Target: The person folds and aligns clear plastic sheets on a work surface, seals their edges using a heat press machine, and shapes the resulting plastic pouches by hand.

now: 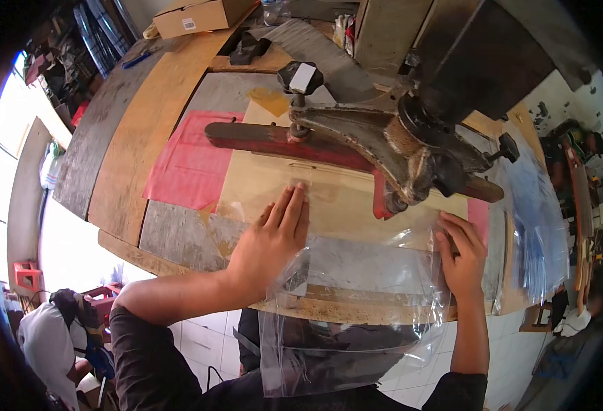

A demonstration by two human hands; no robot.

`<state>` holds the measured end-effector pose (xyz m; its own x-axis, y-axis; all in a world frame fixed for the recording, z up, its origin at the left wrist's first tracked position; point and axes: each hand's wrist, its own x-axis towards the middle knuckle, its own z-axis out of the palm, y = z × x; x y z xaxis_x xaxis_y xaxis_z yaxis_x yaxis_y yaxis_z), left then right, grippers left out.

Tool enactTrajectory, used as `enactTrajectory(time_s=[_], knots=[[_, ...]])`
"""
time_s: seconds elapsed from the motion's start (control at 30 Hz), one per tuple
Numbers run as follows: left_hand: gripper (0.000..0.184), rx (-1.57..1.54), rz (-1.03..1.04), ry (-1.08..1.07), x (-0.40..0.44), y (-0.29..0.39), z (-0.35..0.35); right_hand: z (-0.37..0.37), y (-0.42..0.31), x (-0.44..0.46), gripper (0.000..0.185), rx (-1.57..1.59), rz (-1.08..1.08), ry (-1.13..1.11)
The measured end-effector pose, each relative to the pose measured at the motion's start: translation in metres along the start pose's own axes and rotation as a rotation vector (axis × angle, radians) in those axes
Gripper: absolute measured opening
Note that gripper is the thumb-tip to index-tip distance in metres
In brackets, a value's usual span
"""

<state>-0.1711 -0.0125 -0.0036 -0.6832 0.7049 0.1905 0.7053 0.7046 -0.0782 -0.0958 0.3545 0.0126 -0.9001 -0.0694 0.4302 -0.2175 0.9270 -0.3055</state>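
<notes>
A clear plastic sheet lies partly on the yellowish work pad and hangs over the table's front edge towards my body. My left hand presses down with its fingers stretched out together, the tips on a small clear piece at the pad's middle. At the sheet's right edge rests my right hand, thumb and fingers apart, fingertips touching the plastic. Just beyond both hands, a long metal press bar with red sides hangs from a worn cast arm of a machine.
Pink sheeting covers the pad's left side. A stack of clear plastic lies at the right. A cardboard box and a blue pen sit at the back left. The dark machine head overhangs the right side.
</notes>
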Motion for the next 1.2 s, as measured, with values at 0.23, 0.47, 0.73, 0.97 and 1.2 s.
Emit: enactTrajectory(time_s=[0.23, 0.47, 0.73, 0.97, 1.2], knots=[[0.062, -0.006, -0.05, 0.004, -0.002, 0.004, -0.006, 0.001, 0.0, 0.001, 0.02, 0.02, 0.032, -0.003], [0.06, -0.012, -0.04, -0.018, -0.004, 0.003, -0.003, 0.001, 0.0, 0.0, 0.017, 0.0, 0.016, -0.003], [0.063, 0.015, -0.013, 0.009, -0.003, 0.0, -0.004, 0.0, -0.004, 0.001, 0.017, 0.004, 0.022, -0.011], [0.063, -0.019, -0.012, -0.026, 0.0, -0.001, -0.008, 0.004, 0.0, 0.001, 0.016, 0.013, 0.03, 0.002], [0.062, 0.065, 0.003, -0.004, 0.008, -0.01, 0.004, 0.005, 0.0, 0.01, 0.017, -0.004, 0.039, -0.011]])
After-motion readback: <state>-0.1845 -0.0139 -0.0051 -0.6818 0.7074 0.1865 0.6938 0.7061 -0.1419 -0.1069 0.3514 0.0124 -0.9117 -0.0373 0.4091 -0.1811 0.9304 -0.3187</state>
